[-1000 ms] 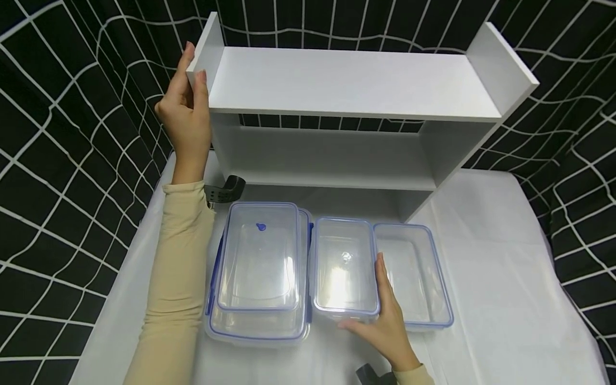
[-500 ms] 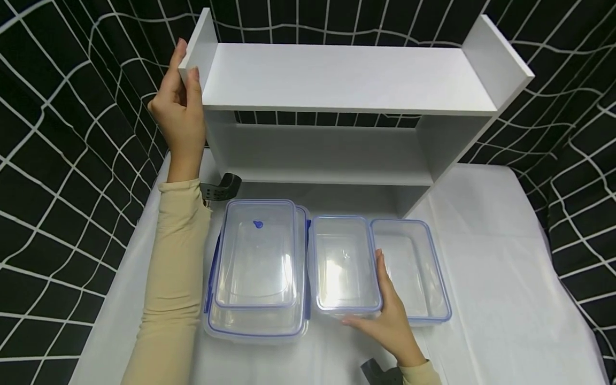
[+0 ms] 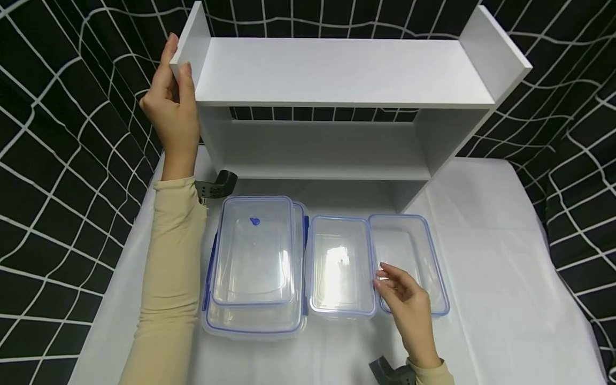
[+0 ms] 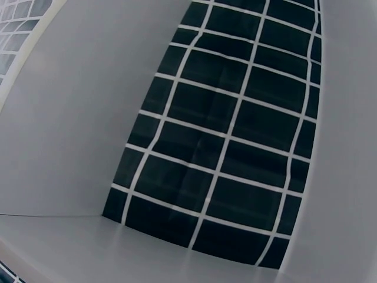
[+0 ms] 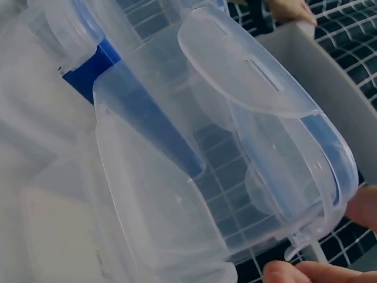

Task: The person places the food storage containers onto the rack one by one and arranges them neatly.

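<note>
In the head view, my left hand (image 3: 170, 112) grips the front edge of the left side panel (image 3: 192, 40) of a white shelf unit (image 3: 337, 69), thumb inside and fingers outside. My right hand (image 3: 409, 305) is at the right rim of a clear lidded food container (image 3: 329, 240) with a blue seal, its fingers loosely bent. In the right wrist view, thumb and fingertips (image 5: 306, 272) show apart, close to the corner of a clear container (image 5: 165, 224) with clip flaps hanging outward. Right of it, a second clear container (image 3: 423, 251) lies partly behind the hand.
Left of these stands a stack of larger clear containers (image 3: 255, 256) with blue seals and a blue vent plug on top. All stand on a white cloth (image 3: 500, 256) before the shelf. Black netted-pattern curtains (image 3: 62, 214) enclose the sides and back.
My right hand has loosened from the middle container's side and front and shifted slightly right, its fingers now bent at the rim. My left hand keeps its grip; the view has shifted slightly.
</note>
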`<state>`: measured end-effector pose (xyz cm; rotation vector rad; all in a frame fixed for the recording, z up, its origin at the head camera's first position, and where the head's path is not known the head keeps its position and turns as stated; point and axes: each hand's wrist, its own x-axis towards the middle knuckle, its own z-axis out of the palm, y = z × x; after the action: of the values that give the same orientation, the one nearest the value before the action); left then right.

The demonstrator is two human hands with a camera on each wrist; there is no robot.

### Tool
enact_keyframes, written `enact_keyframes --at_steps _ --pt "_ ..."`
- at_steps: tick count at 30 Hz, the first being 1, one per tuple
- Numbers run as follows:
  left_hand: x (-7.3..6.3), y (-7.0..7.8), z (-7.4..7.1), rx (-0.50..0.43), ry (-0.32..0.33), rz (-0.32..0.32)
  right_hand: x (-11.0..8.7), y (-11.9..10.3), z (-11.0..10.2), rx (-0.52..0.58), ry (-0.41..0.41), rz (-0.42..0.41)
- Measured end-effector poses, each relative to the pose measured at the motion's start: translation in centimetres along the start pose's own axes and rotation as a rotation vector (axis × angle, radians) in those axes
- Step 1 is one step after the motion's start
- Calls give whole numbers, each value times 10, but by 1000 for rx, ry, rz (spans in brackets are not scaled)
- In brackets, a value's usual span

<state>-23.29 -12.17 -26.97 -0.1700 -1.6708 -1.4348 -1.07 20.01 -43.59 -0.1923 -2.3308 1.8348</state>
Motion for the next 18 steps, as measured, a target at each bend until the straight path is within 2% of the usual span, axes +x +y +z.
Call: enact_keyframes --at_steps 3,8,14,18 --pt "0 0 0 -3 -2 -4 1 -1 1 -44 -14 58" --pt "-1 5 -1 -10 1 -8 3 -4 4 -25 -16 141" --pt "-2 10 -1 -14 6 -12 6 -5 5 122 -9 251" --pt "-2 9 0 -19 4 -15 6 -5 9 214 31 264"
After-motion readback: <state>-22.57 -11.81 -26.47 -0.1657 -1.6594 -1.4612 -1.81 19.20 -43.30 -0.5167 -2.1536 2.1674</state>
